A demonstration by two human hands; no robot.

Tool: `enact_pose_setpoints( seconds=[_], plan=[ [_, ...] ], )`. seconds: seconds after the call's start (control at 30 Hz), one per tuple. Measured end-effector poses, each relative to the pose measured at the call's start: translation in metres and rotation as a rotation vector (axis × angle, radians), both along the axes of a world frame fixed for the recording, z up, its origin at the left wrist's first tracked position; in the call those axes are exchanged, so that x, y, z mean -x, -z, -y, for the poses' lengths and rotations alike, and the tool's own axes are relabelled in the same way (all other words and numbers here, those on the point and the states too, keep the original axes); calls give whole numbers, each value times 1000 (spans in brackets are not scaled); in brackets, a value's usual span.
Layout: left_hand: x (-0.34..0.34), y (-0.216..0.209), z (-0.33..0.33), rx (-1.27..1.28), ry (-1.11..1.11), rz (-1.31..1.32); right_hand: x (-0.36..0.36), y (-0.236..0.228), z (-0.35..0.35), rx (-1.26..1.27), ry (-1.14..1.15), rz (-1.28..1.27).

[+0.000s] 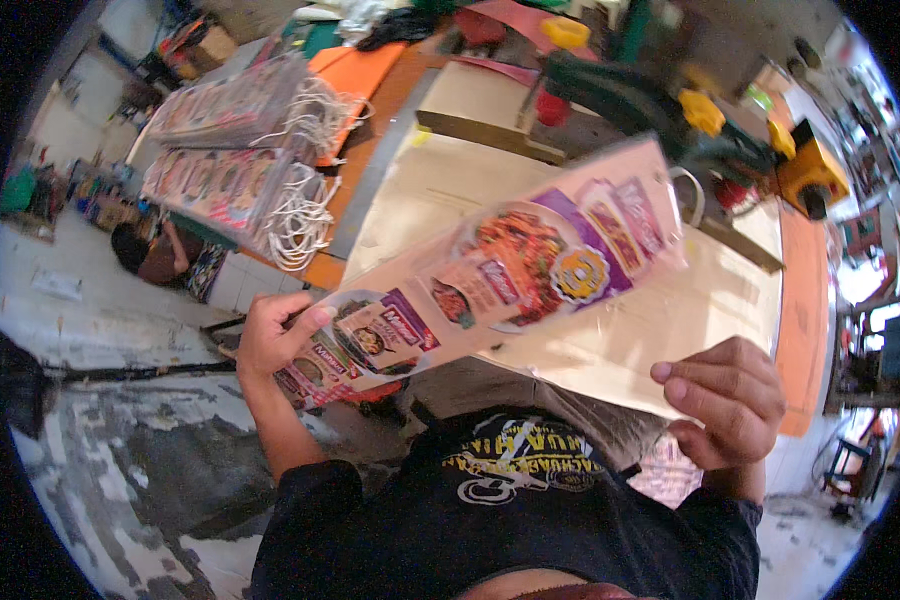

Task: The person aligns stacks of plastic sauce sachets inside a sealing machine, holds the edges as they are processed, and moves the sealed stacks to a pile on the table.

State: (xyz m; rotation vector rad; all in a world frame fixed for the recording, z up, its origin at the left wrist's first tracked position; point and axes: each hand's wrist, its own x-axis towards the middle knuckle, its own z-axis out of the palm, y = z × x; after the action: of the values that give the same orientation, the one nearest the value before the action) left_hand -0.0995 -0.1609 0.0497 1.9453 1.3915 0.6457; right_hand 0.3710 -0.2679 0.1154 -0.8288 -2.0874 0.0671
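Note:
A long printed plastic-covered sign (525, 255) with food pictures slants across the middle, raised above a pale work surface. My left hand (280, 335) grips its lower left end, thumb on top. A white cord loop (692, 195) shows at the sign's upper right end. My right hand (725, 405) hovers apart from the sign, near the front right edge of the pale work surface (410, 200). Its fingers are bent, with a gap between thumb and fingertips, and nothing shows in them.
Stacks of similar signs (215, 185) with bunched white cords (305, 215) lie at the far left. Behind the sign stands a dark green machine (615, 95) with yellow knobs and a yellow box (813, 172). Another person (165, 255) is low down at left.

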Motion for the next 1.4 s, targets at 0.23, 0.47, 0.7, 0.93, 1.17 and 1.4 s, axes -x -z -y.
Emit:
enact_pose_setpoints(
  seconds=[0.23, 0.47, 0.7, 0.93, 1.17, 1.4],
  plan=[
    [-100, -24, -50, -54, 519, -151, -23, 26, 29, 149, 285, 9],
    [-163, -25, -89, -114, 699, -311, -30, 67, 31, 414, 560, -82],
    [-201, -8, -110, -296, 668, -334, -33, 91, 27, 411, 734, -30],
    [-223, 21, -65, -546, 612, -267, -22, 102, 20, 537, 822, -57],
    [-253, 38, -8, -349, 770, -33, -9, 104, 0, 588, 822, -41],
    [-264, 65, -3, -369, 775, -18, -7, 113, -14, 594, 806, 93]
  ],
)
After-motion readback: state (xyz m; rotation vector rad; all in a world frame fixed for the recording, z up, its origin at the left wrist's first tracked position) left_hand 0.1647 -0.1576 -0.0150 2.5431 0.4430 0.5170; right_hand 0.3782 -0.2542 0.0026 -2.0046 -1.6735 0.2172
